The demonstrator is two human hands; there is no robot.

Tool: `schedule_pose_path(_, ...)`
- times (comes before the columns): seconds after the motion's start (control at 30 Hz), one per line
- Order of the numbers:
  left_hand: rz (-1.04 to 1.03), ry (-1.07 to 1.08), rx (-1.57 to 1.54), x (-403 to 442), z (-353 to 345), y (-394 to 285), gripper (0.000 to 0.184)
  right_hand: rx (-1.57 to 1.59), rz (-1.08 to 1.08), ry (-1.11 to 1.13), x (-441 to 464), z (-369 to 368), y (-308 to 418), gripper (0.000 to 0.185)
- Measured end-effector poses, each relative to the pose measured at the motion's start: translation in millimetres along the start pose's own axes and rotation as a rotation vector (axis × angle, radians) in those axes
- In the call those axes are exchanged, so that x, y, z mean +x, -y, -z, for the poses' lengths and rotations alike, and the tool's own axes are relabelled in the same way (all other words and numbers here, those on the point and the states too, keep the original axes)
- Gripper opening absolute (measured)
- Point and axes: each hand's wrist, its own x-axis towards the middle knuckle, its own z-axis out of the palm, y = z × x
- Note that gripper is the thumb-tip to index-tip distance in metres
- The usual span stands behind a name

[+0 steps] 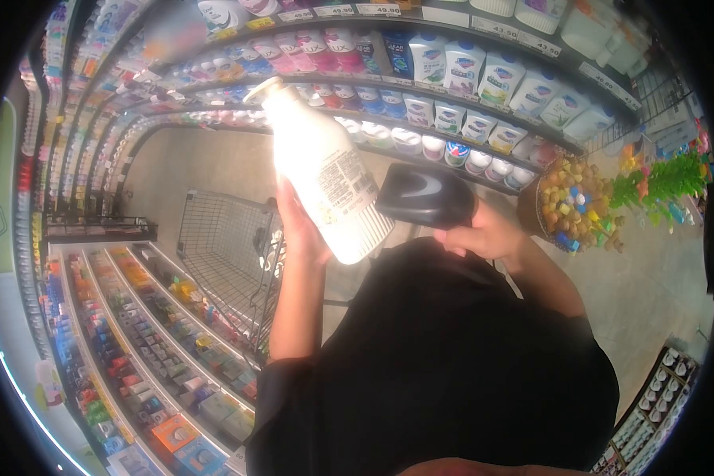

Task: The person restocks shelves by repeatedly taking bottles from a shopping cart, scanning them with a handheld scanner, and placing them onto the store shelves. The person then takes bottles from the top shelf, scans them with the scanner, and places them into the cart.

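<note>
A large cream pump bottle with a printed back label is tilted in front of me, its pump head at the upper left. My left hand grips it from the left side, low on its body; most of the fingers are hidden behind it. On the right, a black handheld barcode scanner points left toward the bottle's label. My right hand is closed around the scanner's handle. The scanner's front end lies close by the bottle's ribbed lower part; I cannot tell whether they touch.
Ahead, a shelf holds rows of white wash bottles and pink bottles above price tags. A wire shopping cart stands left of my body. A lower shelf of small packages runs along the left. At right stands a basket of small balls.
</note>
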Motion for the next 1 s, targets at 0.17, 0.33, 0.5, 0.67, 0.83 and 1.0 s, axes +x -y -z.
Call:
schedule_pose_path(0.17,0.011,0.002,-0.012,1,0,0,0.079,-0.019,0.014,0.04,2,3,-2,0.015)
schedule_pose_path(0.33,0.04,0.048,-0.062,-2,0,-2,0.078,-0.01,0.029,0.031,1,0,-3,0.015)
schedule_pose_path(0.5,0.05,0.022,-0.147,-5,2,0,0.077,-0.043,0.035,-0.001,0,-2,-3,0.015)
schedule_pose_path(0.67,0.05,-0.012,-0.161,-10,7,2,0.076,-0.077,0.059,0.051,-1,-1,-5,0.013)
schedule_pose_path(0.83,0.045,0.051,-0.198,-14,8,0,0.077,-0.084,0.05,0.054,0,-4,-7,0.014)
schedule_pose_path(1.0,0.034,0.072,-0.188,-18,10,0,0.077,-0.104,0.003,0.018,-1,-11,-6,0.016)
